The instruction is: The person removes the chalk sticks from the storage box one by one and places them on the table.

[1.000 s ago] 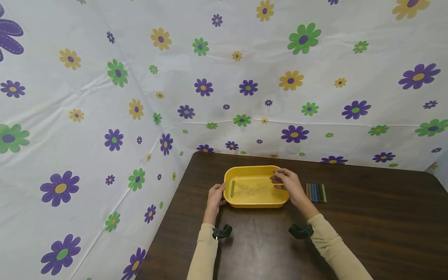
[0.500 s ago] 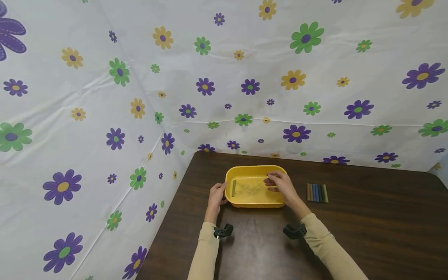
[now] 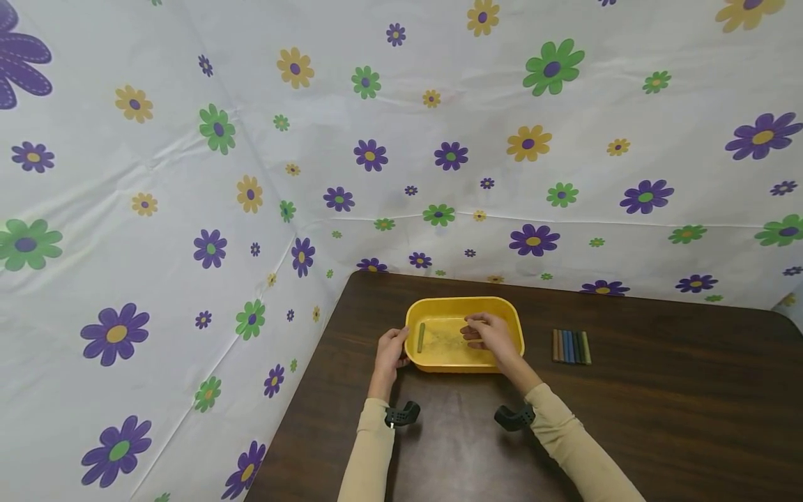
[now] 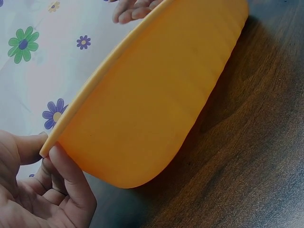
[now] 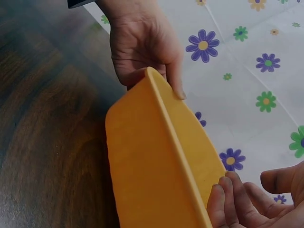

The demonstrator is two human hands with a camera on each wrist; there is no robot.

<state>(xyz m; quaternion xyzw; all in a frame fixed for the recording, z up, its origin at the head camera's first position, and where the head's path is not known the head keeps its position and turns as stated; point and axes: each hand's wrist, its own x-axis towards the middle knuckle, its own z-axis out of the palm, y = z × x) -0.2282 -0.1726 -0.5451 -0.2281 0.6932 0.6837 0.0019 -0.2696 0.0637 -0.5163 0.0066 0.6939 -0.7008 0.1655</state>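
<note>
A yellow plastic tray (image 3: pixel 439 357) sits on the table, with one olive-green stick (image 3: pixel 421 338) lying near its left end. My left hand (image 3: pixel 389 354) grips the left end; the left wrist view shows its thumb and fingers (image 4: pixel 71 178) pinching the rim. Over the middle of the tray hovers my right hand (image 3: pixel 492 339), fingers loosely bent. In the right wrist view, the right hand's thumb stands apart from the fingers (image 5: pixel 242 199) and nothing is between them. What lies right under that hand is hidden.
Right of the tray, several thin sticks (image 3: pixel 571 346) in brown, blue, dark and green lie side by side on the dark wooden table (image 3: pixel 677 390). A white flower-patterned cloth (image 3: pixel 464 118) rises along the back and left edges.
My right hand has moved left, from the tray's right rim to above its middle. The left hand keeps its hold on the left end, and the green stick lies as before.
</note>
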